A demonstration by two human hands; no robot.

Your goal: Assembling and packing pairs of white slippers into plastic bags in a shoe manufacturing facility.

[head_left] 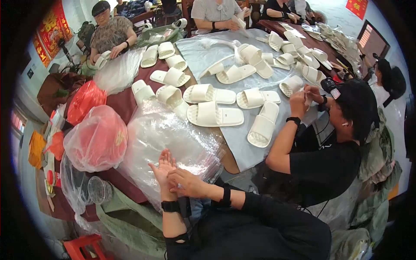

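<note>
Palm up, my left hand [165,169] has its fingers stretched and holds nothing. My right hand [190,183] reaches across to it, loosely curled fingers touching the base of the left palm, with nothing visible in them. Both hands are above a stack of clear plastic bags [169,130] at the table's near edge. Beyond the bags lie several cream slippers, the nearest a large slipper [215,115] lying sole down. Another slipper [263,125] rests to its right.
At left a red bundle in clear plastic [96,139] sits by a clear round tub [99,190]. A red stool [88,248] stands below. Close on my right, a person in black [323,169] works with raised hands. Other people sit round the table's far side, some holding slippers.
</note>
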